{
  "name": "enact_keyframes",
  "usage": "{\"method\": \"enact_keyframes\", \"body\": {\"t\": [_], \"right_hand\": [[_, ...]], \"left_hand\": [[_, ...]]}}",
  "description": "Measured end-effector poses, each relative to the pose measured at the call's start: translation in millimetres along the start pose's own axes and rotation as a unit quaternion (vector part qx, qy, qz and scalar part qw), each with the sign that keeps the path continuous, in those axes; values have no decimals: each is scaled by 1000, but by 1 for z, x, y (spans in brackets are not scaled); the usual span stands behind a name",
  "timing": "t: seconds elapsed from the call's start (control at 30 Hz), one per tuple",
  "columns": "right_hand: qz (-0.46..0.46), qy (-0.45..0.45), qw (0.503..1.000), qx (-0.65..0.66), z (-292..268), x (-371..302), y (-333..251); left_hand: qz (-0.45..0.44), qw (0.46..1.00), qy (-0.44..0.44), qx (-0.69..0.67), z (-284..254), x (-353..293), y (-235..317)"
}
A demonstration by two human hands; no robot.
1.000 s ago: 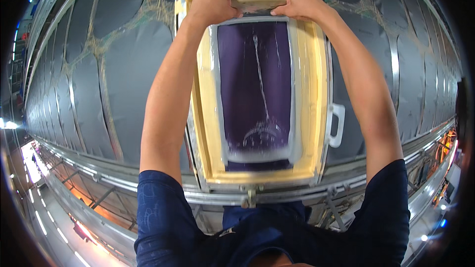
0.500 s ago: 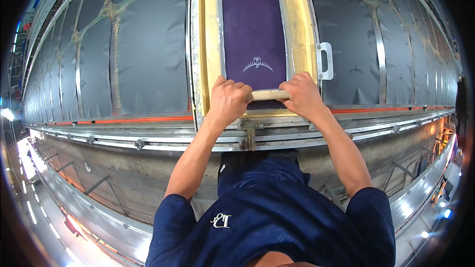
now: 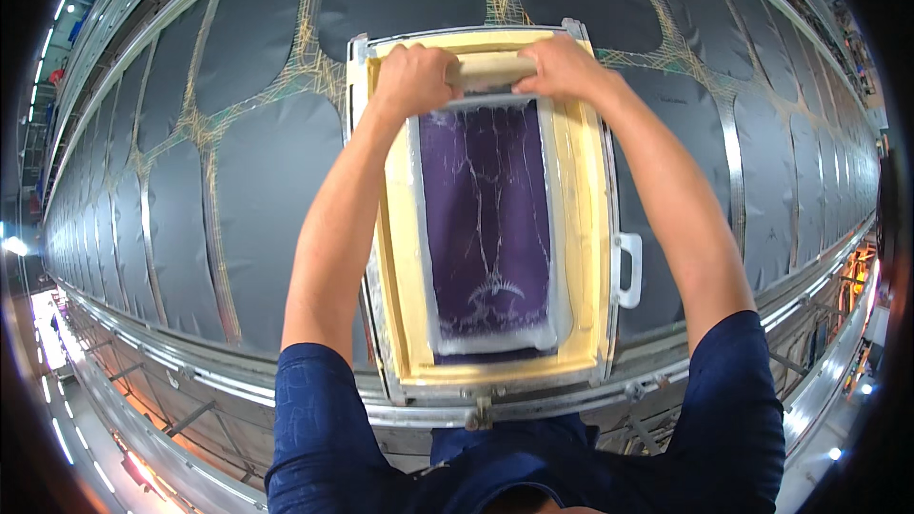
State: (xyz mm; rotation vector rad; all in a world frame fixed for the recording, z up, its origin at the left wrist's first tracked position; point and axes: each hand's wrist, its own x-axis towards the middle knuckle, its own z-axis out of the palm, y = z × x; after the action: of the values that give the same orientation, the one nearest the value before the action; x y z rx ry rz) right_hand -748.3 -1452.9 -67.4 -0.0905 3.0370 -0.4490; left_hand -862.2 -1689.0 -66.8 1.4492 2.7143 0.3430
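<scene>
Two hands (image 3: 414, 81) outstretched | palms down | gripping pale bar (image 3: 493, 71) | over yellow frame (image 3: 586, 228)

The bar (image 3: 493, 70) is pale tan. The frame (image 3: 587, 247) is butter yellow inside with silver-grey outer edges. Its mesh panel (image 3: 457, 219) is deep purple, veined with thin whitish streaks, marked low down by a pale spiky arc, and bordered in milky grey. The side handle (image 3: 629, 271) is white. Charcoal-grey sheets (image 3: 262, 190) lie on the tabletop (image 3: 307, 14), which shows between them as bands of yellow and green, perhaps crisscrossed lines. Both sleeves (image 3: 324, 419) are navy.
</scene>
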Motion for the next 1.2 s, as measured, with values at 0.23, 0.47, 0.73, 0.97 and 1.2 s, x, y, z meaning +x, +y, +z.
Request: {"method": "enact_keyframes", "body": {"t": [0.23,0.47,0.73,0.97,1.2], "right_hand": [[82,-47,991,99,-9,72,52],[80,-76,986,125,-1,68,51],[87,-63,981,162,18,-74,-47],[46,-79,993,74,67,-261,-159],[132,148,960,199,59,-310,-144]], "left_hand": [[3,996,-77,-46,-1,88,-39],[-14,998,-53,-43,1,73,-32],[15,997,-11,-70,18,-68,33],[42,990,7,-133,27,-275,134],[15,997,40,-62,16,-343,176]]}}
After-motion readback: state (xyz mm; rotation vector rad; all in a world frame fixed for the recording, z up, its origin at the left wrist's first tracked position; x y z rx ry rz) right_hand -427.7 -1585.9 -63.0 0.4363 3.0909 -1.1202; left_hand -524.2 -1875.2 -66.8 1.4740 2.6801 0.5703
